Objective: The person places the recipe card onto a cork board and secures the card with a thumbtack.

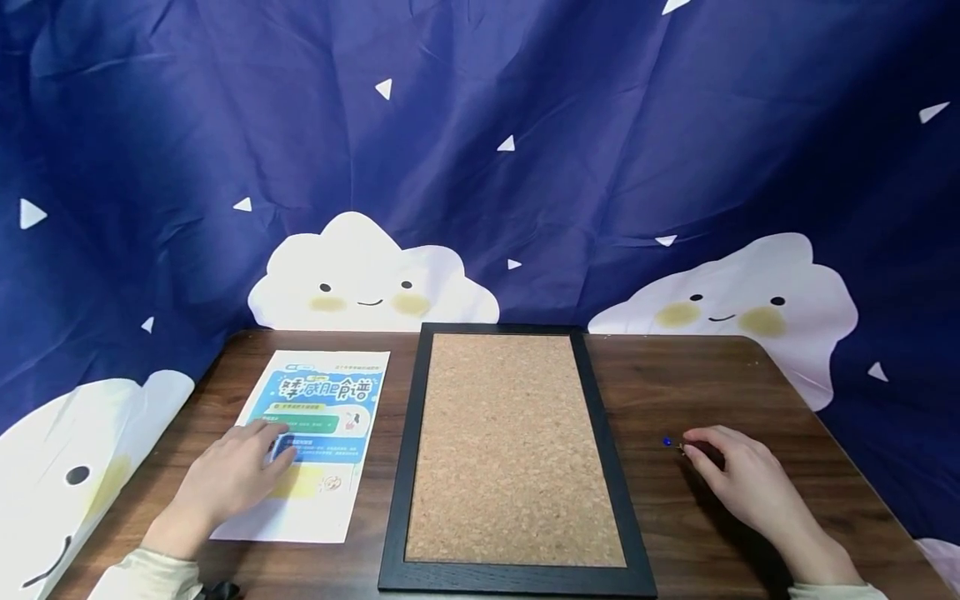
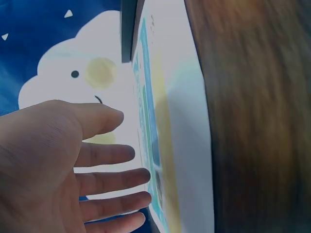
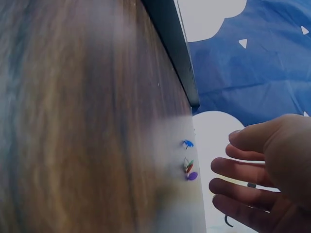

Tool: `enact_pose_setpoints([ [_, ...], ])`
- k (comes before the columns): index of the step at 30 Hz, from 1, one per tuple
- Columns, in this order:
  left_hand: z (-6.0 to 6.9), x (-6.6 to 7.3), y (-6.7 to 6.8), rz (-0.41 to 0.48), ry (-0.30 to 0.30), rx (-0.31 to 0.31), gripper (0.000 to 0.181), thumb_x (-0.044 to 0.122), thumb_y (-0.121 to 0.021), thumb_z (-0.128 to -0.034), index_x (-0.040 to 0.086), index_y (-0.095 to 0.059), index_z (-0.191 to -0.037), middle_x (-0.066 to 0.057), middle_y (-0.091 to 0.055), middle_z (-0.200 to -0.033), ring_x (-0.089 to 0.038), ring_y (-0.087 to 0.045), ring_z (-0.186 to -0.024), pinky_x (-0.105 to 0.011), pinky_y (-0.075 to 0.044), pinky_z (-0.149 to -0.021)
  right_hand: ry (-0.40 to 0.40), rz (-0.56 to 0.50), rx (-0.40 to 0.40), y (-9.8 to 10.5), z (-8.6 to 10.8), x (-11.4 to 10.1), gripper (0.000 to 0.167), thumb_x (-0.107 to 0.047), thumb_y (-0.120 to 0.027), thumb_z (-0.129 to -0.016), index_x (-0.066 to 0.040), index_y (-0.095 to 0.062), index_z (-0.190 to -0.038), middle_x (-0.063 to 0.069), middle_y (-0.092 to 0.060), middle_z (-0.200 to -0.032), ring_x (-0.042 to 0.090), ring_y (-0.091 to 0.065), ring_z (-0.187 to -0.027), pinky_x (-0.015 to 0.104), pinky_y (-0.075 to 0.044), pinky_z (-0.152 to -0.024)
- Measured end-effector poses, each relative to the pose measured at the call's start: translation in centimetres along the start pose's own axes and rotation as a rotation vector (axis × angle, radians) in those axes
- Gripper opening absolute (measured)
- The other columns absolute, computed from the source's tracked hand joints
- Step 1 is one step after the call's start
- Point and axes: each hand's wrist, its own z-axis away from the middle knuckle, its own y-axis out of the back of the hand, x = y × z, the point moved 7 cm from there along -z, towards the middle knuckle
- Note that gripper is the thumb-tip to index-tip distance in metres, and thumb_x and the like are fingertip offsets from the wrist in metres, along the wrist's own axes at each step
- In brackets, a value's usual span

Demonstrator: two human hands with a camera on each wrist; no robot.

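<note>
Black-framed rectangular cork board. At its nine o'clock, printed white paper sheet; left hand over it, fingers loosely spread. At three, small coloured pushpins; right hand alongside, fingers relaxed. Both empty. Probably reaching stage; next seems to want sheet's edge pinched.

From my head view the light was soft and fairly even, but the backdrop darkened toward its upper right. A dark shadow lay on the surface below my right fingers. Both wrist views blurred the nearest wood; in the right one, hazy glare whitened the area by the pins. In the left, the sheet looked washed out, its print indistinct.
</note>
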Motion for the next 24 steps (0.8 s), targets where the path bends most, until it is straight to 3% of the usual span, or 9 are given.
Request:
enact_pose_setpoints([
  [10,0.0,-2.2,-0.6,-0.010,0.051,-0.015,0.047,0.033,-0.069,-0.1023,-0.001,-0.069,-0.134,-0.032,-0.064,-0.137,-0.055,-0.059,-0.126,-0.073,-0.048,-0.103,-0.013,0.016,-0.042,-0.3,0.3,1.5,0.018,-0.002,-0.087,-0.086,-0.007,-0.081,-0.103,0.008,-0.080,-0.100,0.037,-0.076,-0.093,0.054,-0.059,-0.077],
  [15,-0.1,-3.0,-0.7,0.005,0.085,-0.031,0.052,0.035,-0.068,-0.1030,-0.005,-0.065,-0.137,-0.037,-0.057,-0.139,-0.059,-0.053,-0.127,-0.076,-0.045,-0.105,-0.029,0.005,-0.067,-0.7,0.2,2.1,0.017,-0.007,-0.089,-0.086,-0.008,-0.081,-0.101,0.007,-0.080,-0.099,0.028,-0.074,-0.087,0.046,-0.058,-0.073],
  [24,0.0,-4.6,-1.1,0.024,0.206,-0.089,0.078,0.049,-0.064,-0.1044,-0.012,-0.049,-0.149,-0.045,-0.044,-0.143,-0.066,-0.042,-0.127,-0.078,-0.042,-0.103,-0.050,-0.011,-0.114,-1.8,-0.1,2.3,0.012,-0.012,-0.090,-0.086,-0.010,-0.080,-0.092,-0.004,-0.073,-0.087,0.003,-0.057,-0.074,0.033,-0.050,-0.065],
])
